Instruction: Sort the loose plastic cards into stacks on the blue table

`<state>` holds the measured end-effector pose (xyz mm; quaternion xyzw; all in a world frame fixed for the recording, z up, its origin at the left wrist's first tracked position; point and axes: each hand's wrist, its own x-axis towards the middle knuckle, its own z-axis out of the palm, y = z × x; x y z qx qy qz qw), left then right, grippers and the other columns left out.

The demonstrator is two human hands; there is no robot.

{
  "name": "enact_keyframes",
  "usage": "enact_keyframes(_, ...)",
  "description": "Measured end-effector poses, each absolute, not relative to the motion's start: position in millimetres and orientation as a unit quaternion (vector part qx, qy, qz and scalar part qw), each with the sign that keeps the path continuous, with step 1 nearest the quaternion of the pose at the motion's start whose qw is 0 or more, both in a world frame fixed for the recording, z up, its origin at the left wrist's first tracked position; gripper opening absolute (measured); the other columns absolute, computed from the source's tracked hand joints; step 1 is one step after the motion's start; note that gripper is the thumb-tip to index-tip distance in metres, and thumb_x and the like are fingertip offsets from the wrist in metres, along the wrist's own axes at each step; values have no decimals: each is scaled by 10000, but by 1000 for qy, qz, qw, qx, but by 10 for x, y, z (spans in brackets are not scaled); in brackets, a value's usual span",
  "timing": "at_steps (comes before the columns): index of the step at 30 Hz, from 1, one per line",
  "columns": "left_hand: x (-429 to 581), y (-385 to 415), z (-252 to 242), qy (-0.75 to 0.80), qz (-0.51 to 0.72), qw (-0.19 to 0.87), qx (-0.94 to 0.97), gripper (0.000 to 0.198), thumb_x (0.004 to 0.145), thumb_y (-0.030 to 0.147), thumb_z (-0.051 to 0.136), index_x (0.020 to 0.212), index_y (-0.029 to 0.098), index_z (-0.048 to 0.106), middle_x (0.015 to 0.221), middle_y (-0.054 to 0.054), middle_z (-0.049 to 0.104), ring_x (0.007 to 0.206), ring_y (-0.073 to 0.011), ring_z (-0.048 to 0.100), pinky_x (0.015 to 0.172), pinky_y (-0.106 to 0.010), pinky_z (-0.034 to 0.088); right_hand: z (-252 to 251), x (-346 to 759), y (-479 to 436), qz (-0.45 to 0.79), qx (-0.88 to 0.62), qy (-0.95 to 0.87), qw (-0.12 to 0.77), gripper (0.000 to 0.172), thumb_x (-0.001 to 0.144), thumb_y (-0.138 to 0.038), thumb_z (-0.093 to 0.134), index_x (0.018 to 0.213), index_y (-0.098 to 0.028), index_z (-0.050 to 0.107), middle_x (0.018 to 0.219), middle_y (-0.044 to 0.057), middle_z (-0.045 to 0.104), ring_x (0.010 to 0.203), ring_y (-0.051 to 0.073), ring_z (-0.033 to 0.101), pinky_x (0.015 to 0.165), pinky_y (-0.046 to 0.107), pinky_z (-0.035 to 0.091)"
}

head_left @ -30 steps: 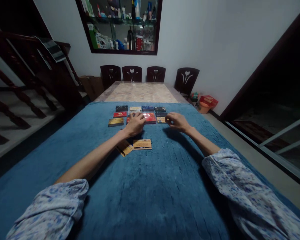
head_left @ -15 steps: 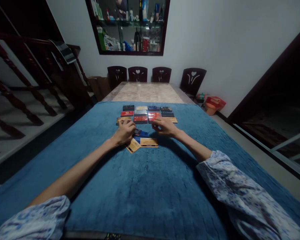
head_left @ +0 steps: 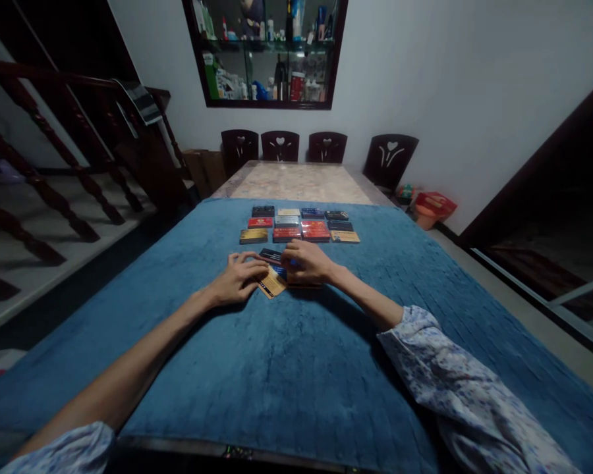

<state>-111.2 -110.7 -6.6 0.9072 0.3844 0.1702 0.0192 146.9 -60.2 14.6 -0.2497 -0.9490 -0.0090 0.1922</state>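
Note:
Several loose cards lie on the blue cloth between my hands. My left hand (head_left: 240, 276) rests with its fingers stretched out, their tips touching the edge of a yellow card (head_left: 273, 283). Behind that is a black card (head_left: 271, 255), and a blue card (head_left: 279, 270) lies partly under the fingers. My right hand (head_left: 307, 262) is closed over the right side of the loose cards, its fingers pinching what looks like a blue card. Another yellow card is mostly hidden below the right hand.
Beyond my hands sit rows of card stacks: gold (head_left: 254, 236), red (head_left: 315, 231), yellow (head_left: 344, 237), black (head_left: 263, 211) and others. A blue cloth (head_left: 257, 368) covers the near table. Farther off are a marble tabletop (head_left: 301, 181), chairs (head_left: 390, 158) and a shelf cabinet (head_left: 269, 105).
My right hand has moved from beside the red stacks back over the loose cards. My left hand has drawn back to the left and its fingers have straightened. The view has shifted slightly.

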Motion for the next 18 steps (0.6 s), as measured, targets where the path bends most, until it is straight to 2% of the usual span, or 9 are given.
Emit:
enact_keyframes(3, -1117, -1124, -64, 366, 144, 46, 918, 437, 927, 247, 504, 1334, 271, 659, 1383, -97, 666, 1394, -329, 433, 1111, -563, 284, 95, 1422, -651, -8, -243, -952, 186, 140, 902, -224, 567, 921, -186, 700, 901, 83, 667, 849, 208, 518, 720, 308, 369)
enact_keyframes(7, -1107, -1115, -33, 351, 119, 54, 927, 451, 953, 244, 495, 1381, 297, 630, 1414, -84, 652, 1430, -326, 407, 1129, -555, 286, 24, 1399, -663, -5, -232, -956, 181, 157, 928, -286, 583, 922, -186, 703, 908, 83, 671, 848, 204, 513, 729, 310, 363)
enact_keyframes(14, -1136, -1134, -1, 357, 118, 38, 926, 429, 939, 253, 556, 1357, 268, 649, 1400, -101, 657, 1437, -352, 396, 1114, -575, 328, -39, 1384, -640, 9, -207, -964, 168, 241, 958, -381, 593, 954, -180, 727, 938, 90, 665, 847, 201, 490, 764, 329, 364)
enact_keyframes(18, -1168, -1126, -30, 364, 135, 29, 921, 362, 950, 303, 577, 1291, 249, 686, 1346, -118, 682, 1419, -360, 404, 1115, -590, 324, -50, 1362, -682, 16, -209, -966, 152, 365, 943, -521, 615, 956, -177, 733, 988, 101, 669, 894, 217, 478, 745, 330, 334)
